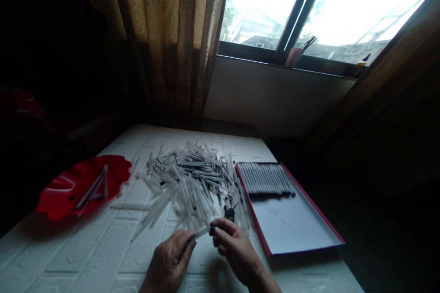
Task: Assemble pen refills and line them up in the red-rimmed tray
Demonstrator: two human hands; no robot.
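My left hand (172, 256) is closed round a clear pen barrel (201, 234), which points up to the right. At the barrel's far end, my right hand (235, 247) pinches a small black pen part (212, 228); whether it is a cap or an end plug I cannot tell. Just beyond both hands spreads a heap of loose clear pen barrels (195, 197), with dark refills (206, 175) among them. A little cluster of black parts (229, 213) lies close above my right hand.
To the right, a shallow box (292, 229) with pink edges holds a row of pens (264, 179), dark ends towards me. A red wavy-rimmed bowl (58, 192) with a few barrels stands on the left of the brick-patterned table (82, 256). Behind are a curtain (165, 32) and window.
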